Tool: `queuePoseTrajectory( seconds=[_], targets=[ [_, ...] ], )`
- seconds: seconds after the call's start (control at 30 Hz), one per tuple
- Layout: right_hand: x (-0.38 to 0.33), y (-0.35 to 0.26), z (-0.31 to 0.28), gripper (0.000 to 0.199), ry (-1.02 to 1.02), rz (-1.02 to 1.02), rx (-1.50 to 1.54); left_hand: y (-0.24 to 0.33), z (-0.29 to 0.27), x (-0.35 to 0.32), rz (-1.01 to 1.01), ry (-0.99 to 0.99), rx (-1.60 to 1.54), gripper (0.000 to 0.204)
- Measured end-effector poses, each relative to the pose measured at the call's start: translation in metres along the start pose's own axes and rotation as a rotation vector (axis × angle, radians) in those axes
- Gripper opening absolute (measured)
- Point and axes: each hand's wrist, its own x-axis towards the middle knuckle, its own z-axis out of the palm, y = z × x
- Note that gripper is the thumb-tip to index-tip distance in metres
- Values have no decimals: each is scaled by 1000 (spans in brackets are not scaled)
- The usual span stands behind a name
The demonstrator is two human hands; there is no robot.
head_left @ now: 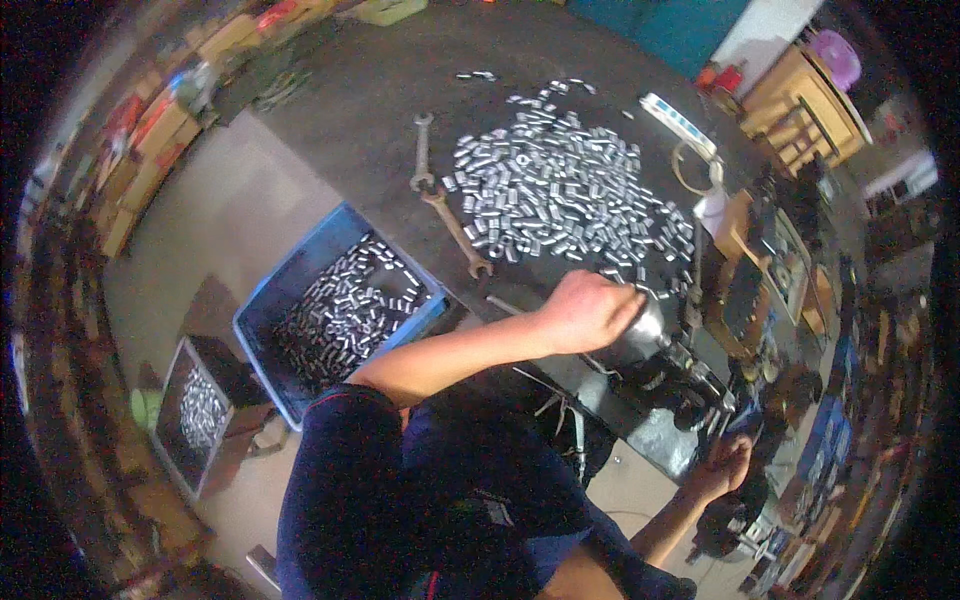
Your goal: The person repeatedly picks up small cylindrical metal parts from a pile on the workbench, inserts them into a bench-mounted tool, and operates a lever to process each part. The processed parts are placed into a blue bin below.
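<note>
My left hand (590, 312) reaches over the bench with its fingers curled closed. Its fingertips are at a shiny rounded metal part (648, 328) of a small bench machine (690, 378). What the fingers pinch, if anything, is hidden. Lower right, my right hand (727, 466) is closed too, beside the machine's near end; its grip cannot be made out. Beyond the left hand spreads a heap of short silvery metal sleeves (560, 190), with a few loose ones close to the machine.
Two open-end wrenches, one (423, 150) above the other (458, 235), lie left of the heap. A blue bin (262, 370) of metal sleeves stands under my left forearm, near a smaller box (232, 440) of them. A white power strip (678, 122) lies at the far right.
</note>
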Motion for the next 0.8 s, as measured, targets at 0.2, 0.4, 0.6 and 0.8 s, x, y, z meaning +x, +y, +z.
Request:
queuePoseTrajectory(
  seconds=[0.2,0.4,0.6,0.8],
  targets=[
    [19,55,3,12,55,348,86,-1,1,0,-42,33,-63,32],
    [117,81,-19,24,-193,-485,-544,-5,-1,1,6,46,-16,32],
    [77,9,11,18,49,-223,28,-5,-7,1,-55,-1,-112,29],
    [9,-1,-1,17,-75,-109,1,-4,-13,3,-137,-22,-145,30]
  ],
)
